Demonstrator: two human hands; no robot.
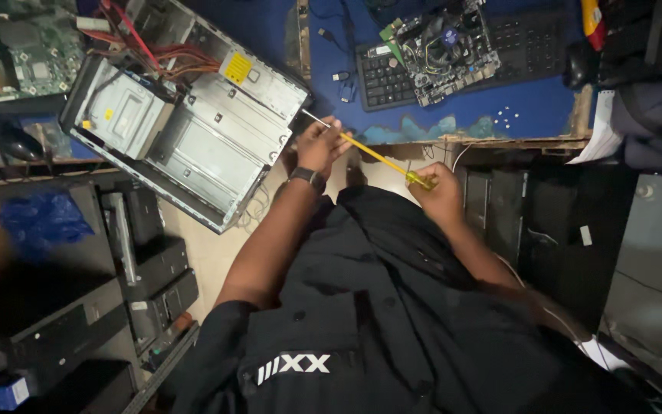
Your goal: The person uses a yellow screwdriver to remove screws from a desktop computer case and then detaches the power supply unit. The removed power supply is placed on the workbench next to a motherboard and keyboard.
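A yellow-handled screwdriver runs from my right hand up-left to my left hand. My right hand grips the handle end. The fingers of my left hand pinch the shaft near the metal tip, which points at the side edge of an open grey computer case lying on the desk edge. A dark watch sits on my left wrist. The case holds a silver drive bay, a yellow-labelled unit and red and orange cables.
A blue desk mat carries a black keyboard with a motherboard resting on it. Another green circuit board lies far left. Dark computer cases stack on the floor left and right.
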